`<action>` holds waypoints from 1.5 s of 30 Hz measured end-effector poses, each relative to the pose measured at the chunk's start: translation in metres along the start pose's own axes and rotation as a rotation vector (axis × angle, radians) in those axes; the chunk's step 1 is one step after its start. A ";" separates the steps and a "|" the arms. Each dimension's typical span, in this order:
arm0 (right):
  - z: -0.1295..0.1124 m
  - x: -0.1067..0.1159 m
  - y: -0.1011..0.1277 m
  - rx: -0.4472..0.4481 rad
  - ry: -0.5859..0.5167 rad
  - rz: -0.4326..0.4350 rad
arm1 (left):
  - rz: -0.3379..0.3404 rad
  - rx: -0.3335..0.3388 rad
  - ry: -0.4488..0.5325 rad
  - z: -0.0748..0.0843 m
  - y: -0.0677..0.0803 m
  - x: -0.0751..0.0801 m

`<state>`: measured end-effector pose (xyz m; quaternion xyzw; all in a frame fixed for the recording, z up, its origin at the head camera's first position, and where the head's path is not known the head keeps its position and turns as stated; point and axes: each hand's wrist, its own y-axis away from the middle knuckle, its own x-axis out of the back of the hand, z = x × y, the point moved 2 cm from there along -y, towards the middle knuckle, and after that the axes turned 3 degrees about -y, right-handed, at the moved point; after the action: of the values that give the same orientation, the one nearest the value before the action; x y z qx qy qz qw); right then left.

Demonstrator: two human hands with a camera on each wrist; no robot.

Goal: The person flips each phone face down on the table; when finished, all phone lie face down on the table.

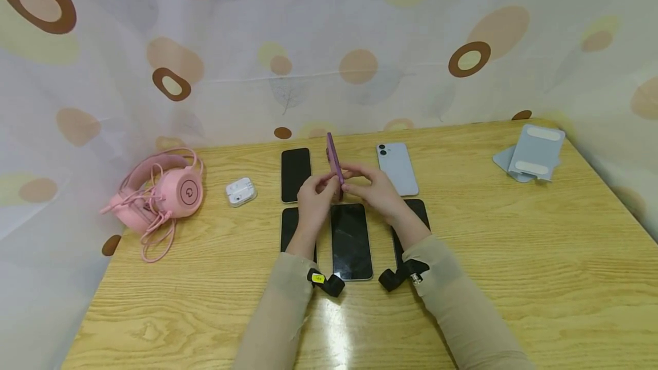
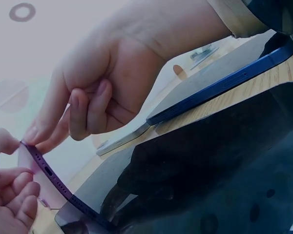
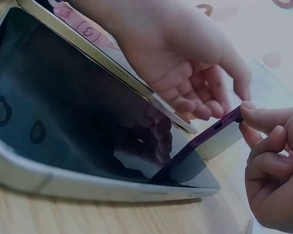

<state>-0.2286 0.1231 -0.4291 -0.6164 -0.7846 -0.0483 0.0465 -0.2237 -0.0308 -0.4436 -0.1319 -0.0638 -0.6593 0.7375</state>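
Wooden table (image 1: 514, 256), spotted curtain (image 1: 360, 27) behind. Both hands pinch a purple phone (image 1: 334, 164) on edge above the middle of the rows of phones: left hand (image 1: 315, 196) on one side, right hand (image 1: 375, 187) on the other. Pink headset (image 1: 164, 196) and earbud case (image 1: 240, 192) sit left, a grey stand (image 1: 534, 153) far right. The wrist views show its bottom port (the head view cannot) (image 3: 217, 125), fingertips clamped at that end.

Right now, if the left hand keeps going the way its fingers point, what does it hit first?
The purple phone, held on edge: the left hand already pinches it, with the right hand just across. Past those, probably the light blue phone; depth is uncertain.
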 end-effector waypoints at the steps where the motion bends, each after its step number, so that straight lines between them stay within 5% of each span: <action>1: 0.000 -0.001 0.000 0.005 0.001 -0.006 | 0.016 -0.009 0.004 0.001 0.000 0.001; 10: 0.001 -0.007 0.003 -0.051 0.051 -0.040 | 0.060 -0.069 0.076 0.000 0.000 0.004; 20: 0.005 -0.002 0.002 -0.089 0.216 0.000 | 0.220 -0.048 0.043 0.001 0.000 0.008; 26: 0.006 0.004 0.002 -0.108 0.358 0.062 | 0.147 -0.011 -0.069 -0.004 -0.001 0.006; 32: 0.006 0.005 0.003 -0.114 0.557 0.105 | 0.045 -0.063 -0.249 -0.005 0.000 0.000; 45: 0.004 0.009 0.005 -0.139 0.586 0.104 | -0.067 -0.080 -0.437 -0.002 0.001 -0.002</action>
<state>-0.2256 0.1334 -0.4321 -0.6173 -0.6999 -0.2752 0.2311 -0.2229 -0.0294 -0.4463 -0.2987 -0.2002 -0.6413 0.6778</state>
